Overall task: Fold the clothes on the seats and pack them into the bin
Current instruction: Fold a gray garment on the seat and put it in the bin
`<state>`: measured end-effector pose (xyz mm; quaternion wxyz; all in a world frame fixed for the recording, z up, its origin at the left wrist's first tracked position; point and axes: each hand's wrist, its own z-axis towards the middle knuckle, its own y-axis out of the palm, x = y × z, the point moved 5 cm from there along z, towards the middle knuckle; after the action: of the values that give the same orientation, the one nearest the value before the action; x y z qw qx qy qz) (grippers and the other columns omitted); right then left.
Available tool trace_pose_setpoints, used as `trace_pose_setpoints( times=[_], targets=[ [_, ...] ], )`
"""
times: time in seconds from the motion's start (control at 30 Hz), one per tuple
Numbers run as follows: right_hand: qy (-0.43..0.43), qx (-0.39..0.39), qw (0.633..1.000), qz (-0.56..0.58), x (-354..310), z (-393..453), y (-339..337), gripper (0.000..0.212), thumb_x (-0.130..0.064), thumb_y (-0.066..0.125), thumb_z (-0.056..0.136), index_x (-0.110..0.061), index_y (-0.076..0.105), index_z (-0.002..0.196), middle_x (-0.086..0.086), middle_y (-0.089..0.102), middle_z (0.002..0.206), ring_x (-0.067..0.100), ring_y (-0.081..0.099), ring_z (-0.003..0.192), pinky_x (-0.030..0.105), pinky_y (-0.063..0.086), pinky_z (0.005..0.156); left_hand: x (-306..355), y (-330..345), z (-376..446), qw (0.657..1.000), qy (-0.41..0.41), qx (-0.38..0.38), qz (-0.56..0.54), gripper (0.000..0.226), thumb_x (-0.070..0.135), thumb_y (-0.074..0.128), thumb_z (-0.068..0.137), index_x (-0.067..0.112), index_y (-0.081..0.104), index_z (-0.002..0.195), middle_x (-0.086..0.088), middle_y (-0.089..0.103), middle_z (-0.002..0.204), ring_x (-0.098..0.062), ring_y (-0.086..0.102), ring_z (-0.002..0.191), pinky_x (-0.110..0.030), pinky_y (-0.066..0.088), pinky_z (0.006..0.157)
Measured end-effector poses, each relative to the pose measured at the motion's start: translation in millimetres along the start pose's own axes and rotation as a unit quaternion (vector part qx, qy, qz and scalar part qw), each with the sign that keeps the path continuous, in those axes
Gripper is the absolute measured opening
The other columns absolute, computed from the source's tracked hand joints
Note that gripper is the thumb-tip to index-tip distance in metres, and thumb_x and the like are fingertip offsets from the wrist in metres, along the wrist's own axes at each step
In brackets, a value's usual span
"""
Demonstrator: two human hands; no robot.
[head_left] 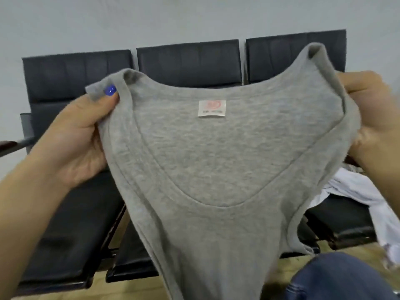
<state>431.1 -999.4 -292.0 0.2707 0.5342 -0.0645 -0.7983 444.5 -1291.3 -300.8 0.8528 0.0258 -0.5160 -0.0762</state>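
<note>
Left hand and right hand each pinch a strap of the grey tank top, spread in front of the black seats, so folding is just starting and laying it flat comes next.

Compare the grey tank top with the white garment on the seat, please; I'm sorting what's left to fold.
The grey tank top is held up and spread by its straps, left hand and right hand each gripping one; the white garment lies crumpled on the right seat, untouched. The tank top shows a neck label; no label shows on the white one. Neither is folded yet.
</note>
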Motion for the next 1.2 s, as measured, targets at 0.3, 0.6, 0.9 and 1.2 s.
trace_pose_setpoints(
  times=[0.3, 0.6, 0.9, 1.2],
  targets=[
    [0.033, -0.032, 0.896, -0.442, -7, 40, -29, 0.005, -0.013, 0.062, 0.088, -0.010, 0.064, 0.085, -0.007, 0.055, 0.045, 0.005, 0.039, 0.031, 0.014, 0.026, 0.029, -11, -25, 32, 0.963, -0.060, -0.051, 0.257, 0.072, 0.068, 0.084, 0.027, 0.025, 0.077, 0.085, -0.004, 0.074, 0.083, -0.019, 0.071, 0.071, -0.033, 0.059, 0.056],
    [0.222, 0.063, 0.876, -0.424, 73, 102, -79, 0.007, 0.001, 0.059, 0.090, 0.001, 0.065, 0.087, 0.017, 0.065, 0.073, 0.017, 0.067, 0.052, 0.022, 0.055, 0.048, -92, -39, 80, 0.898, -0.263, -0.053, 0.349, 0.015, 0.013, 0.058, 0.092, 0.005, 0.071, 0.092, -0.020, 0.071, 0.089, -0.023, 0.070, 0.068, -0.037, 0.059, 0.052],
    [0.283, 0.148, 0.875, -0.364, 178, 169, -118, 0.018, 0.001, 0.054, 0.092, 0.004, 0.059, 0.110, 0.018, 0.060, 0.097, 0.025, 0.066, 0.062, 0.032, 0.060, 0.057, -181, -53, 136, 0.889, -0.312, 0.056, 0.330, 0.010, 0.007, 0.052, 0.096, 0.002, 0.059, 0.090, -0.023, 0.061, 0.109, -0.035, 0.065, 0.097, -0.035, 0.060, 0.055],
    [0.292, 0.245, 0.823, -0.421, 289, 242, -171, 0.012, -0.003, 0.060, 0.089, -0.001, 0.059, 0.101, 0.012, 0.059, 0.089, 0.031, 0.069, 0.082, 0.040, 0.059, 0.074, -293, -103, 192, 0.851, -0.265, 0.156, 0.426, 0.016, 0.011, 0.052, 0.095, 0.003, 0.045, 0.108, -0.017, 0.049, 0.111, -0.035, 0.059, 0.094, -0.050, 0.058, 0.072]
  ],
)
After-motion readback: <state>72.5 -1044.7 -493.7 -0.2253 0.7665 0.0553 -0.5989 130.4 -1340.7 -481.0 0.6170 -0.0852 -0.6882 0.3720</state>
